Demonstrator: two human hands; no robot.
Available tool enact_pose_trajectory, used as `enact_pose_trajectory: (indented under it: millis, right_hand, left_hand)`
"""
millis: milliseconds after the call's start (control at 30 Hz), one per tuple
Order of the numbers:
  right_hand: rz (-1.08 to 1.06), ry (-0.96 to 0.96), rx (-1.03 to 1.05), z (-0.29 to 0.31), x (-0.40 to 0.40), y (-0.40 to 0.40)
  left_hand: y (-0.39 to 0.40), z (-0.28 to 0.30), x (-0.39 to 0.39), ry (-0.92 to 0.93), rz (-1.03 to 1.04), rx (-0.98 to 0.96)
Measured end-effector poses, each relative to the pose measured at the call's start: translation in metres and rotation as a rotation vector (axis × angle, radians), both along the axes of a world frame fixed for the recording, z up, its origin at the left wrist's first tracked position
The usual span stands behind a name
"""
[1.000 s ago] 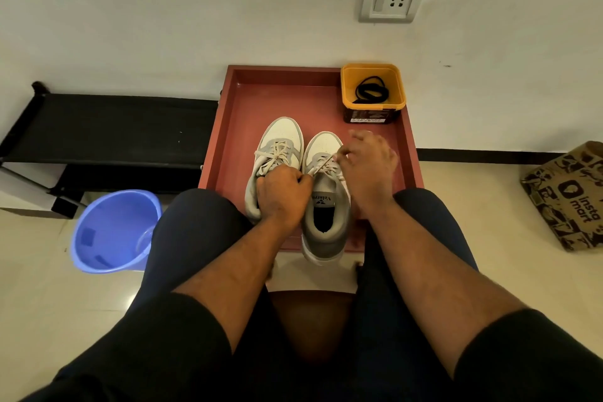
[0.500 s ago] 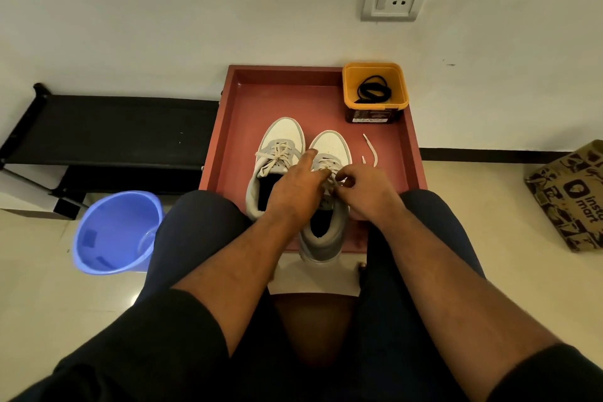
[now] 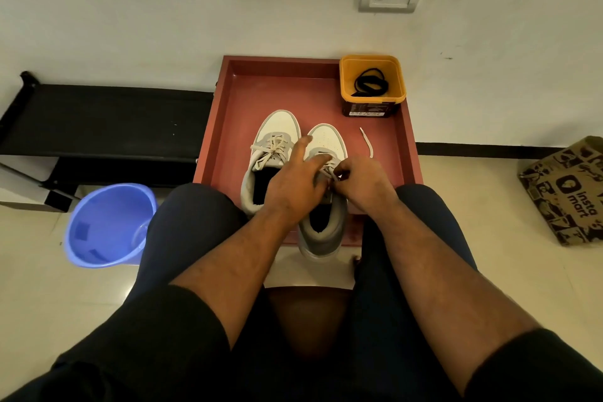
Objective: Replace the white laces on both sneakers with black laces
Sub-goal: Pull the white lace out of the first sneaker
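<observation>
Two hands work the right grey-and-white sneaker [image 3: 321, 206]: your left hand [image 3: 293, 183] lies flat, steadying it, while your right hand [image 3: 362, 183] pinches its white lace [image 3: 367, 142]. Draw the lace out eyelet by eyelet, without jerking.

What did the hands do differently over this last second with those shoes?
The left hand opened from a fist and laid its fingers over the right sneaker. The right hand drew back and pinches its white lace, whose end now lies loose on the red tray. The left sneaker stayed laced.
</observation>
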State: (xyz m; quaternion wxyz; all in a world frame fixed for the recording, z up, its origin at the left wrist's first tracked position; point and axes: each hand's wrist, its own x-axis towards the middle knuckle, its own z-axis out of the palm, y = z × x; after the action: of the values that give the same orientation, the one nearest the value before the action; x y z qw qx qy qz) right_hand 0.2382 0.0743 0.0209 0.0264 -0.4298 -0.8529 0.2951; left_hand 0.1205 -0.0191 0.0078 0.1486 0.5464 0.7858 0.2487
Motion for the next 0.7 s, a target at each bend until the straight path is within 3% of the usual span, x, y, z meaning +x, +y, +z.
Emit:
enact_pose_trajectory:
  millis: [100, 167, 333, 400, 533, 600, 700]
  right_hand:
    - [0.007, -0.006, -0.004, 0.001, 0.001, 0.0]
    - [0.005, 0.002, -0.016, 0.003, 0.001, -0.001]
    - [-0.007, 0.012, -0.042, 0.003, 0.001, 0.0]
    - [-0.01, 0.007, -0.045, 0.003, 0.001, 0.0]
    - [0.014, 0.015, -0.021, 0.005, 0.001, -0.001]
    - [0.013, 0.028, -0.025, 0.006, 0.002, -0.001]
    - [0.016, 0.033, -0.027, 0.006, 0.003, -0.002]
  left_hand:
    - [0.001, -0.004, 0.0, 0.013, 0.004, -0.01]
    - [0.002, -0.005, -0.001, -0.06, 0.067, 0.093]
    - [0.002, -0.001, -0.011, -0.307, 0.51, 0.389]
    - [0.0, 0.005, -0.014, -0.275, 0.422, 0.354]
    - [-0.003, 0.007, -0.006, -0.016, 0.03, 0.017]
    - [0.0, 0.003, -0.002, 0.058, -0.017, -0.038]
    - [0.003, -0.004, -0.002, 0.006, 0.04, 0.067]
